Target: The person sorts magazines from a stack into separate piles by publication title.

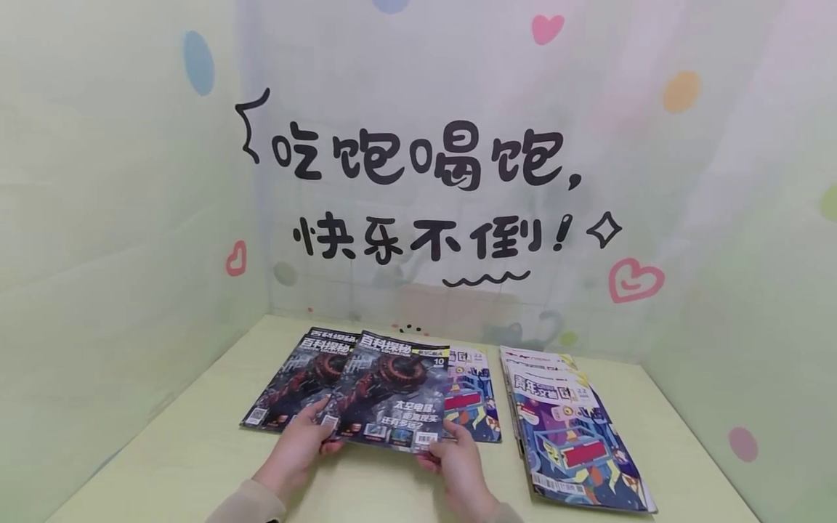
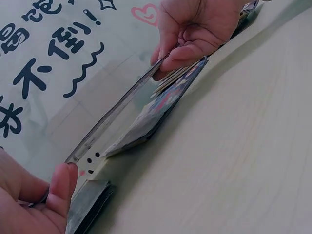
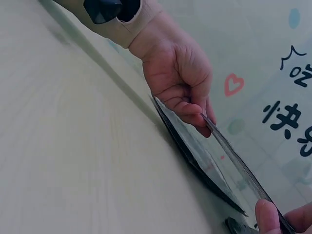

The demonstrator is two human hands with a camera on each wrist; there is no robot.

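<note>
In the head view a dark magazine [image 1: 392, 392] with a red ring-shaped machine on its cover is held by both hands above the table. My left hand [image 1: 302, 442] pinches its lower left corner, and my right hand [image 1: 463, 465] grips the lower right corner. Both wrist views show the magazine [image 2: 114, 112] edge-on, raised off the table, with thumb and fingers on either side of it. Behind and to its left lie matching dark magazines [image 1: 290, 381], partly covered. A colourful magazine [image 1: 480, 399] peeks out behind its right side.
A pile of colourful magazines [image 1: 575, 443] lies on the right of the pale table [image 1: 196, 465], its sheets slightly fanned. Printed curtain walls [image 1: 418, 87] with black lettering, hearts and dots enclose the table at the back and both sides.
</note>
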